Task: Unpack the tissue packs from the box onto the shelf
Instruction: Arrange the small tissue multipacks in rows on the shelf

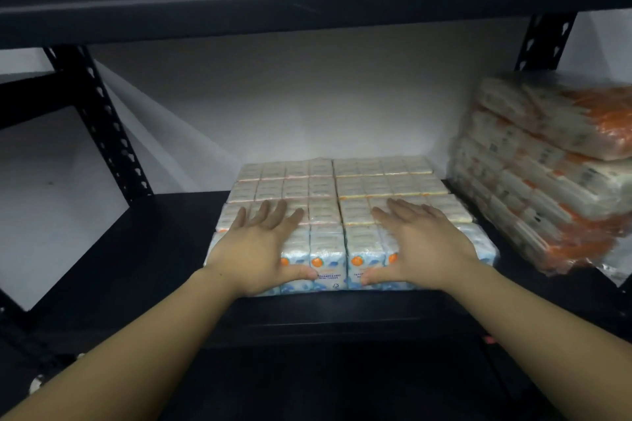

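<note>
Tissue packs [337, 202] sat in a flat block on the shelf [113, 260], near its front edge. Left hand [260, 246] & right hand [420, 243] lay flat, fingers straight, on the front row, thumbs on its face. Risk: uneven push could skew rows or jam the leaning stack [547, 174] at right.

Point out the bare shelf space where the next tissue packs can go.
Bare shelf lies left of the flat tissue block, up to the left upright. Crowded right: only a narrow gap before the leaning stack. Left hand and right hand rest on the block.
</note>
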`<action>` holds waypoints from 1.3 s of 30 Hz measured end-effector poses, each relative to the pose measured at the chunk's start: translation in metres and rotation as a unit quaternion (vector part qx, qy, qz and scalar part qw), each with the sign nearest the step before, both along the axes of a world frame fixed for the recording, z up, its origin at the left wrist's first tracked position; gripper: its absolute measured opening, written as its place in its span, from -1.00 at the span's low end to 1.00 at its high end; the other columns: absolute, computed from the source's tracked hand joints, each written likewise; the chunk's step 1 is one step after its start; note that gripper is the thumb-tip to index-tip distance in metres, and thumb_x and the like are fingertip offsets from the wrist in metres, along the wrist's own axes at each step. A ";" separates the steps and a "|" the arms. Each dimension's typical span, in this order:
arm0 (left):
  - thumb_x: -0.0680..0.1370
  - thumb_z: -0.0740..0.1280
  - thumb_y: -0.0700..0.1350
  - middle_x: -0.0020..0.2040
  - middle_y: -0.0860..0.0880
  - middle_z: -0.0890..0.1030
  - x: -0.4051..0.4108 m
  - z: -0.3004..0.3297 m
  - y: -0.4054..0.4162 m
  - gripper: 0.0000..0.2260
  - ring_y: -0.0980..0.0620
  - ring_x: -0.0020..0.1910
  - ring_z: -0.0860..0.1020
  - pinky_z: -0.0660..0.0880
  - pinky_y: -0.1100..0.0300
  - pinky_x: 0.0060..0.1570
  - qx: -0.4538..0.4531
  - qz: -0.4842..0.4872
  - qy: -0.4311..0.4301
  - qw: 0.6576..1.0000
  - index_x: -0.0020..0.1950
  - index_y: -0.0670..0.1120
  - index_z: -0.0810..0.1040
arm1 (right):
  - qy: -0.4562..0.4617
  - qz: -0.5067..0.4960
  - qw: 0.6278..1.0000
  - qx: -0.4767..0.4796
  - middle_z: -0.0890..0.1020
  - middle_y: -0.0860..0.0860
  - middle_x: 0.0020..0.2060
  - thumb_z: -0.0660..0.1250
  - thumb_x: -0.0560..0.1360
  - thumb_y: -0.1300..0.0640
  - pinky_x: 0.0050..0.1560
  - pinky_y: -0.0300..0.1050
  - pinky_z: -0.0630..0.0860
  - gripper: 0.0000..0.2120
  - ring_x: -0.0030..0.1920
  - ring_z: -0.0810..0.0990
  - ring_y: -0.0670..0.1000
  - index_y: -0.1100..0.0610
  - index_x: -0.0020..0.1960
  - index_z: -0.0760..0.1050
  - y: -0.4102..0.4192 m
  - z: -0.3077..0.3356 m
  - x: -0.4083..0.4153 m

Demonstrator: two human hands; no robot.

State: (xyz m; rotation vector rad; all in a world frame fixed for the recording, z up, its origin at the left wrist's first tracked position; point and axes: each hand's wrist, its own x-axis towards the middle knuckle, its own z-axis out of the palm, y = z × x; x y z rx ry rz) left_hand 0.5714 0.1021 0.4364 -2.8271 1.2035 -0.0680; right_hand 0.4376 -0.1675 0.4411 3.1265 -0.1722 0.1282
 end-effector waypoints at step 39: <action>0.60 0.28 0.26 0.70 -0.01 -0.10 -0.127 -0.068 0.105 -0.22 0.05 0.67 -0.21 -0.30 0.02 0.57 -0.171 -0.059 -0.012 0.983 0.70 0.02 0.04 | -0.129 0.086 0.987 0.042 0.16 -0.03 0.65 0.26 0.58 -0.27 0.64 0.17 -0.10 -0.29 0.66 -0.01 -0.03 -0.01 0.63 0.23 0.136 -0.068 -0.093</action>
